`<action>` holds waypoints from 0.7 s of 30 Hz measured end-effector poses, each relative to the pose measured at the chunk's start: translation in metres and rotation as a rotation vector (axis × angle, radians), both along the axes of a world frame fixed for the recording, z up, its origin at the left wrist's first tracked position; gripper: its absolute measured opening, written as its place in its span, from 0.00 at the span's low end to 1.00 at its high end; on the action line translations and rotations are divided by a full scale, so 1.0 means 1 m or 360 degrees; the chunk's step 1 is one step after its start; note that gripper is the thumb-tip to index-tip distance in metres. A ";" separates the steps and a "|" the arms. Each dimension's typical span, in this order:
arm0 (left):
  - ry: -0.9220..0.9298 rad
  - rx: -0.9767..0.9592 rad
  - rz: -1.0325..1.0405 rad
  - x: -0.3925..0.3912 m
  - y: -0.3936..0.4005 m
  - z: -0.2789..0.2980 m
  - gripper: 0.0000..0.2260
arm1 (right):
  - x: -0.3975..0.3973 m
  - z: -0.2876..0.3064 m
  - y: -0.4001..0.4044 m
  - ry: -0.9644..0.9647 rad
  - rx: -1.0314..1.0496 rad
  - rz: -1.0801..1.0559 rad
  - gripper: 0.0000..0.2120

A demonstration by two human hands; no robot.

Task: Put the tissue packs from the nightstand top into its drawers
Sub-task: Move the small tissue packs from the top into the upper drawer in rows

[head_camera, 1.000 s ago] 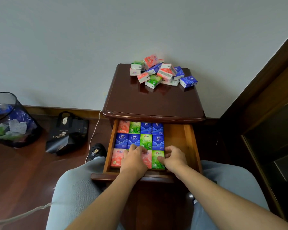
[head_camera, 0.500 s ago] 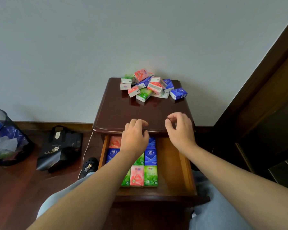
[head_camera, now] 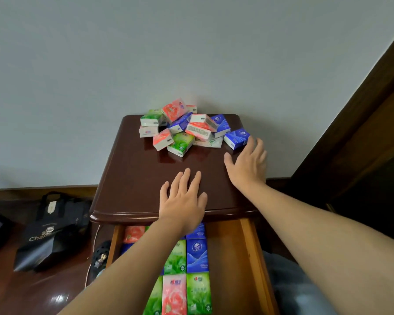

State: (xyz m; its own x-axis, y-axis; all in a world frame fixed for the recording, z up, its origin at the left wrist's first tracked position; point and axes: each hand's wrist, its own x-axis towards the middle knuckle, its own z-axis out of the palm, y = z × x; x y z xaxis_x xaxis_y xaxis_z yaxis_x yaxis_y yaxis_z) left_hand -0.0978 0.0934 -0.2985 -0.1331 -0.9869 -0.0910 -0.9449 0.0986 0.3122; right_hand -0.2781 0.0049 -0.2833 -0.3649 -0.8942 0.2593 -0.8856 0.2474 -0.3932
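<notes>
- Dark glossy nightstand [head_camera: 127, 178] against a pale wall; black bag [head_camera: 52, 233] on the wood floor left of your arms.
- Your left hand [head_camera: 182, 201] and right hand [head_camera: 248, 164] are flat-fingered, holding nothing.
- Tissue packs [head_camera: 180, 128] — pink, green, blue — heaped just beyond your fingertips; the blue pack [head_camera: 237, 138] touches your right fingers.
- Open drawer [head_camera: 246, 264] beneath your wrists holds neat rows.

Dark wooden nightstand [head_camera: 134, 178] against a pale wall. A loose heap of tissue packs [head_camera: 187, 128], red, green, blue, sits at the back of its top. Right hand [head_camera: 248, 164] over the top, fingers straight and spread, fingertips touching the blue pack [head_camera: 237, 138] at the heap's right edge. Left hand [head_camera: 182, 198] flat, fingers spread, over the front of the top. Below, the open drawer [head_camera: 253, 258] holds packs laid flat in rows. Black bag [head_camera: 52, 233] on the floor to the left.
</notes>
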 end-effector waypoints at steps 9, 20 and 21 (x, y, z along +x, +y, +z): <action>0.0015 -0.0141 0.0026 0.001 -0.005 -0.008 0.29 | -0.002 -0.005 -0.046 0.0016 -0.0063 -0.0041 0.38; 0.0877 -0.0647 0.0649 0.025 -0.010 0.015 0.21 | 0.016 -0.007 0.047 0.0268 -0.0099 0.0419 0.38; 0.0881 -0.0643 0.0679 0.031 -0.016 0.016 0.22 | 0.018 -0.008 0.051 0.0264 -0.0099 0.0496 0.38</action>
